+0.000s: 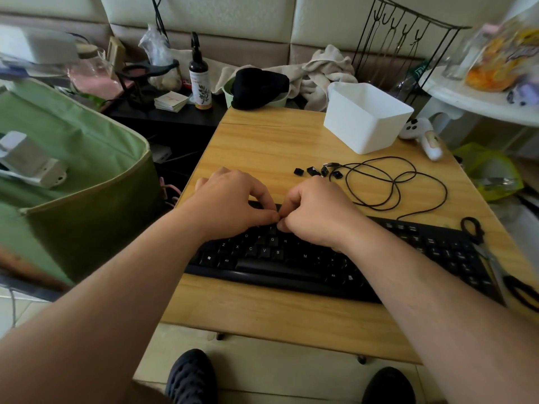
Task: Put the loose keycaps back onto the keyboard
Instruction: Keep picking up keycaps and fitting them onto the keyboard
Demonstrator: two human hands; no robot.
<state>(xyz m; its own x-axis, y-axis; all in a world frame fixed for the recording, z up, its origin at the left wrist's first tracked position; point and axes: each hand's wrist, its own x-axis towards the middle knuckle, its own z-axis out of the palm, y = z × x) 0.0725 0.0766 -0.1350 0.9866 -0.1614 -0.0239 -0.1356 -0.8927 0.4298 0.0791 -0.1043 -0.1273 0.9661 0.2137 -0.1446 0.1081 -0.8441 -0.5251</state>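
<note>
Both hands meet over the keyboard's upper letter rows

The left hand (230, 202) and right hand (316, 212) have curled fingers, thumb tips touching at one spot on the black keyboard (291, 258); they probably pinch a keycap, but it is hidden, so I cannot tell what each grip closes on. Four loose keycaps (318, 171) lie on the counter (262, 141) beyond the keyboard, nearer the right hand, beside the coiled cable (393, 182).
</note>
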